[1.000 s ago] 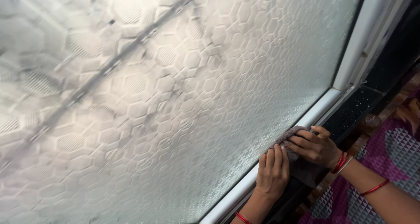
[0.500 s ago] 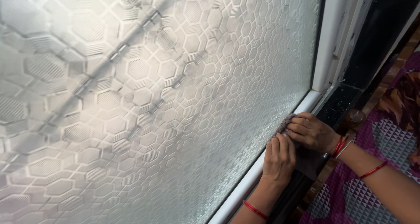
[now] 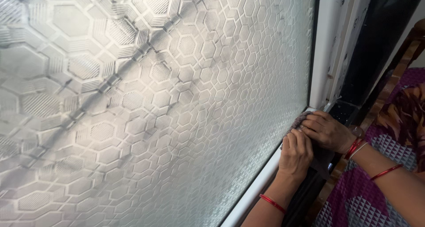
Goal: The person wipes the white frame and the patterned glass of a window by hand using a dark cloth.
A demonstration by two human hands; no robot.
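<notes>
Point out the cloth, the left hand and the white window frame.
cloth (image 3: 299, 119), head view, grey bit showing above the fingers.
left hand (image 3: 295, 155), head view, back of hand.
white window frame (image 3: 325, 45), head view, upright bar.

Both hands crowded in the lower corner, glass (image 3: 155, 107) closing the whole left side, white frame (image 3: 325, 45) blocking the right, open room only along the pane, upward and down-left

Bare forearms with thin red bangles (image 3: 273, 203) at both wrists, above a purple, white-triangle-patterned garment (image 3: 376, 200).
</notes>
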